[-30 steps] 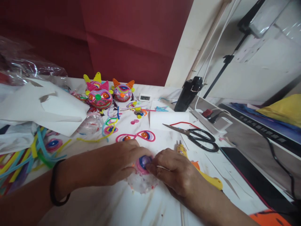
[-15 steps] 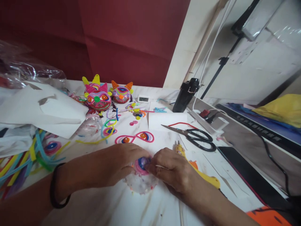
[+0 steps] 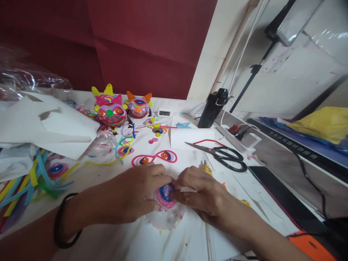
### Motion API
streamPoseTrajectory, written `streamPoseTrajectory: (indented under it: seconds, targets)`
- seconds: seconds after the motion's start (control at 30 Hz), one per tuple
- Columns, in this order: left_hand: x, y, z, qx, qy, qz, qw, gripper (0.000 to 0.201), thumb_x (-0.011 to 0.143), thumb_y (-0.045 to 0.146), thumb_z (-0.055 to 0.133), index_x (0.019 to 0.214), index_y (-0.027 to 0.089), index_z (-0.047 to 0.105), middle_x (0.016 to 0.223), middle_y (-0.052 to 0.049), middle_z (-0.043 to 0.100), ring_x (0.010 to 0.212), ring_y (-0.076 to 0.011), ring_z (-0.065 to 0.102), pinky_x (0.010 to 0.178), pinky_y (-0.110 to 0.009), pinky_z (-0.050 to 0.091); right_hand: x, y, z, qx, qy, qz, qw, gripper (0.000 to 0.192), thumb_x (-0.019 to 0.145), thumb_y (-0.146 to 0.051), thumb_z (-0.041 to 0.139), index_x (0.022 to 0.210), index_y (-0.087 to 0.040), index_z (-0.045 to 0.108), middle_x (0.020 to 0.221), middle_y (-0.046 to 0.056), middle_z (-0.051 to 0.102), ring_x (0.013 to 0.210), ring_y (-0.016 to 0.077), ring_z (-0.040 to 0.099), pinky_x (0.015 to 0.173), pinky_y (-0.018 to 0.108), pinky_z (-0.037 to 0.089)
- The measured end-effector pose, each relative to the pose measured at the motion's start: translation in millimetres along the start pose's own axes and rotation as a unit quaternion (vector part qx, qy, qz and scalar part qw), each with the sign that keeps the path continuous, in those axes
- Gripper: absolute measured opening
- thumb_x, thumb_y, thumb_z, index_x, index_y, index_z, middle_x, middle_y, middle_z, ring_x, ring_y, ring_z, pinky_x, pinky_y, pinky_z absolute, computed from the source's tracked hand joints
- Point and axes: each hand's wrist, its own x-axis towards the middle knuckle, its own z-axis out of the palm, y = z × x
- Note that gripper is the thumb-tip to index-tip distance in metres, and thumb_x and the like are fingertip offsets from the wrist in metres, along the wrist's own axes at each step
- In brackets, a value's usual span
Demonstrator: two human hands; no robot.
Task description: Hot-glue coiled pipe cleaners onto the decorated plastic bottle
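My left hand (image 3: 136, 194) and my right hand (image 3: 199, 194) meet over a clear plastic dome (image 3: 165, 215) on the white table. On top of the dome sits a coil of pink, blue and purple pipe cleaner (image 3: 164, 194). Fingers of both hands press on the coil from either side. A black band is on my left wrist. Just beyond the hands lies a pink pipe-cleaner figure-eight with two orange-centred eyes (image 3: 154, 157). A yellow glue gun (image 3: 208, 169) lies partly hidden behind my right hand.
Black scissors (image 3: 225, 157) lie right of centre. Two colourful pipe-cleaner masks (image 3: 111, 112) (image 3: 138, 107) stand at the back with a small digital clock (image 3: 164, 113) and a black bottle (image 3: 213, 108). Loose pipe cleaners (image 3: 29, 181) and white paper (image 3: 51, 127) fill the left. A power strip (image 3: 239, 139) lies right.
My right hand's fingers have lifted and curled higher over the coil. The dome and left hand stay almost in place. The view has shifted slightly.
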Motion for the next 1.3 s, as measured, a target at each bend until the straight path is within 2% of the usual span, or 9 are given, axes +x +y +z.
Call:
streamPoseTrajectory:
  seconds: [0.13,0.33,0.43,0.53,0.67,0.93,1.13,1.23,1.3]
  targets:
    - [-1,-2,0.2,0.019,-0.001,-0.007,1.0,0.03,0.085,0.006,0.058,0.109,0.025,0.062,0.115,-0.003,0.064,0.104,-0.0241,0.062,0.09,-0.034,0.049,-5,-5,4,0.044,0.022,0.055,0.997,0.024,0.105,-0.007,0.051,0.106,-0.009,0.074,0.094,0.012,0.073,0.087,0.0214,0.066,0.077,0.036,0.051]
    - [-2,-2,0.8,-0.002,0.011,0.028,1.0,0.052,0.088,0.002,0.057,0.131,0.03,0.051,0.124,0.002,0.061,0.111,-0.0198,0.059,0.097,-0.03,0.043,-13,-10,13,0.049,0.084,0.154,0.983,0.023,0.106,-0.035,0.058,0.101,-0.014,0.066,0.09,0.009,0.071,0.084,0.0236,0.066,0.074,0.037,0.053]
    - [-1,-4,1.9,-0.013,0.019,0.037,0.999,0.052,0.092,0.007,0.059,0.135,0.035,0.049,0.124,0.004,0.06,0.11,-0.0182,0.059,0.096,-0.027,0.043,-17,-10,17,0.047,0.106,0.197,0.974,0.026,0.104,-0.041,0.06,0.102,-0.016,0.064,0.092,0.009,0.072,0.086,0.0249,0.068,0.075,0.039,0.055]
    - [-2,-9,5.8,-0.018,0.018,0.027,0.999,0.047,0.096,0.013,0.06,0.135,0.037,0.05,0.122,0.004,0.061,0.108,-0.0186,0.06,0.093,-0.027,0.045,-20,-10,19,0.043,0.104,0.224,0.968,0.032,0.103,-0.045,0.06,0.104,-0.015,0.067,0.094,0.011,0.072,0.086,0.026,0.068,0.075,0.04,0.055]
    - [-3,-17,10.7,-0.01,0.019,0.007,1.0,0.06,0.097,0.017,0.063,0.147,0.039,0.04,0.13,0.001,0.057,0.116,-0.021,0.057,0.097,-0.031,0.044,-18,-12,19,0.067,0.087,0.227,0.968,0.04,0.106,-0.047,0.052,0.101,-0.012,0.072,0.094,0.011,0.072,0.087,0.0239,0.066,0.076,0.036,0.053]
    - [1,-9,2.5,-0.065,-0.034,-0.037,0.997,0.027,0.097,0.019,0.063,0.12,0.032,0.058,0.115,0.003,0.055,0.107,-0.0189,0.056,0.093,-0.032,0.042,-13,-12,19,0.063,0.074,0.211,0.973,0.048,0.108,-0.048,0.045,0.095,-0.014,0.076,0.087,0.009,0.07,0.082,0.0222,0.062,0.073,0.036,0.049]
    - [0,-7,1.8,-0.065,-0.03,-0.028,0.997,0.032,0.097,0.018,0.061,0.125,0.033,0.056,0.117,0.003,0.055,0.108,-0.0191,0.055,0.095,-0.032,0.041,-11,-16,13,0.076,0.054,0.221,0.971,0.051,0.108,-0.051,0.043,0.095,-0.014,0.077,0.087,0.01,0.07,0.083,0.0241,0.064,0.074,0.039,0.052]
    - [1,-7,0.4,-0.072,-0.029,-0.028,0.997,0.034,0.097,0.019,0.061,0.127,0.035,0.057,0.117,0.003,0.055,0.109,-0.0196,0.055,0.096,-0.032,0.041,-19,-25,13,0.102,0.049,0.269,0.957,0.036,0.106,-0.046,0.052,0.108,-0.016,0.074,0.096,0.01,0.071,0.091,0.0253,0.068,0.081,0.04,0.058]
    - [2,-7,-0.3,-0.072,-0.027,-0.028,0.997,0.037,0.096,0.02,0.061,0.129,0.037,0.056,0.116,0.003,0.055,0.107,-0.0197,0.055,0.095,-0.032,0.042,-27,-33,18,0.076,0.06,0.29,0.952,0.037,0.103,-0.045,0.06,0.123,-0.015,0.069,0.109,0.014,0.072,0.102,0.0287,0.07,0.088,0.045,0.061]
